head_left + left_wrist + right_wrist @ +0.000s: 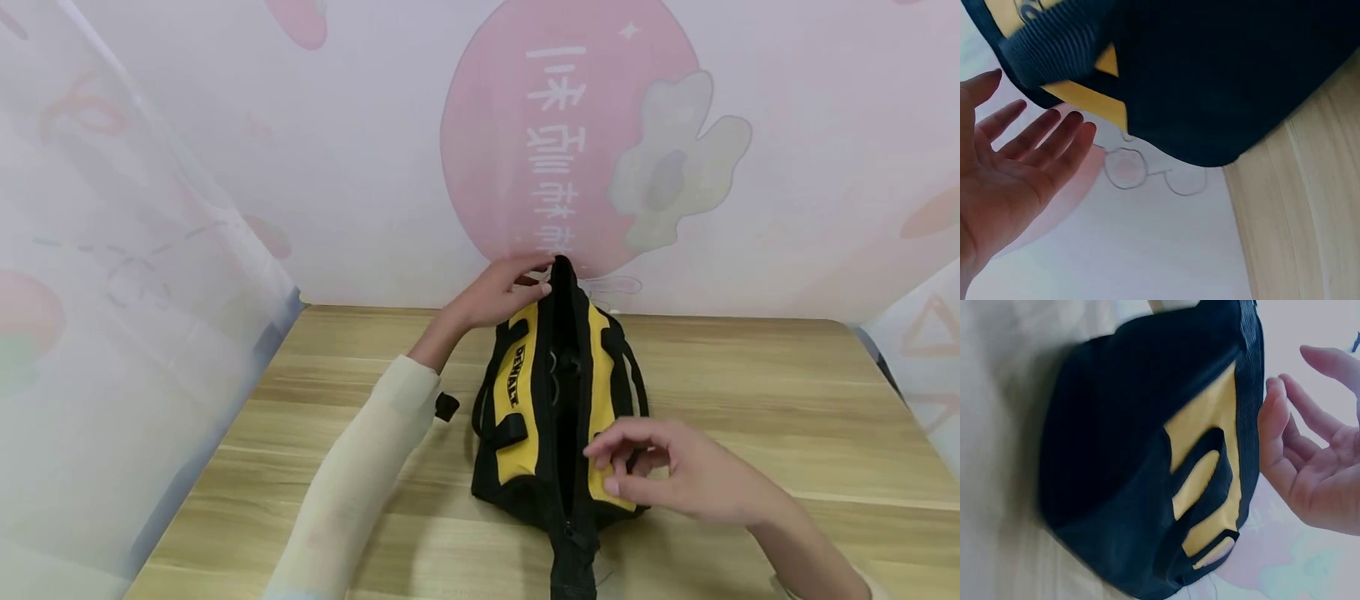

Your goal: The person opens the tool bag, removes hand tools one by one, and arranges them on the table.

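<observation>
A black and yellow DEWALT tool bag stands lengthwise, its long top zip opening parted and its inside dark. My left hand is at the far end of the opening, thumb and fingertips by the black rim. In the left wrist view, that hand has spread, loosely extended fingers and an empty palm. Over the near right side of the bag hovers my right hand, its fingers loosely bent around nothing. The right wrist view shows this hand beside the zip edge; contact is unclear. The zip's black tail hangs off the near end.
Under the bag is a wood-grain table. A printed cloth rises behind it, with more cloth at both sides. Web handles hang along the bag's flanks. A small black piece shows beside the left forearm.
</observation>
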A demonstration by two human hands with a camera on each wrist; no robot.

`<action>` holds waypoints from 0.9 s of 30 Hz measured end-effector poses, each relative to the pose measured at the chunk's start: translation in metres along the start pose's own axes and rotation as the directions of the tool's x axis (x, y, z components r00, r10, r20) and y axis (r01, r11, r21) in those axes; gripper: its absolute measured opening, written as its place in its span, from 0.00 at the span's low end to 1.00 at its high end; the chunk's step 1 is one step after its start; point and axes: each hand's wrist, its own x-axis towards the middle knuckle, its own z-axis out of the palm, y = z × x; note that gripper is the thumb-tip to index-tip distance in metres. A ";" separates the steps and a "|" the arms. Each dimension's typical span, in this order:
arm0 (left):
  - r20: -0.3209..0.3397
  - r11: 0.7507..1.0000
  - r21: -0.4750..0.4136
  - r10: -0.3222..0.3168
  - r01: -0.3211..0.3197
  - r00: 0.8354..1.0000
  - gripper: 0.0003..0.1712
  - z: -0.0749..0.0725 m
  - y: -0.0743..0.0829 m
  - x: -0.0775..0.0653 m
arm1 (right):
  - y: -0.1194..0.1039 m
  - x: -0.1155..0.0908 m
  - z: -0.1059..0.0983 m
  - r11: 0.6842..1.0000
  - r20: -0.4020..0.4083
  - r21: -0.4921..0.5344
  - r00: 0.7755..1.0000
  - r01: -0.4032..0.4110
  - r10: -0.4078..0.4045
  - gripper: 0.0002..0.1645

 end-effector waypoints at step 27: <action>-0.103 0.993 0.114 -0.029 0.041 0.994 0.44 0.027 0.062 -0.093 | 0.011 0.059 -0.028 0.961 -0.258 -0.219 0.960 -0.169 0.110 0.48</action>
